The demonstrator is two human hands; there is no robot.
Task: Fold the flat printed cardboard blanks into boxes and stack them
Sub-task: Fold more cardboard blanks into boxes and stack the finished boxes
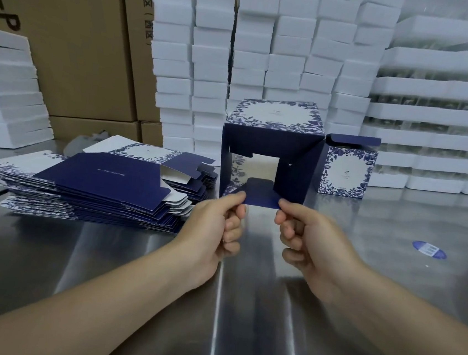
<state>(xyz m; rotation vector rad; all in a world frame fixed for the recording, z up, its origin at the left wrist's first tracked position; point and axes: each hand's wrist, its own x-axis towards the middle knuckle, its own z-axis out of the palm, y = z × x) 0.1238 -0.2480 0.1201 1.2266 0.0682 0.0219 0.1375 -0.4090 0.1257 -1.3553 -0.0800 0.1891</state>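
A half-formed box [272, 141], navy inside with a blue floral white print outside, lies on its side on the steel table [242, 308] with its open end facing me. Its dark blue bottom flap [262, 199] sticks out toward me. My left hand [215, 230] pinches the flap's left corner and my right hand [307, 237] pinches its right corner. A pile of flat printed blanks [102, 186] lies to the left. One folded box [346, 166] stands upright just right of the box I hold, its top flap raised.
Stacks of white foam blocks [269, 51] wall off the back and right. Brown shipping cartons [76, 45] stand at the back left, with more foam [7, 95] at the far left. A blue round sticker [428, 250] lies on the table at the right.
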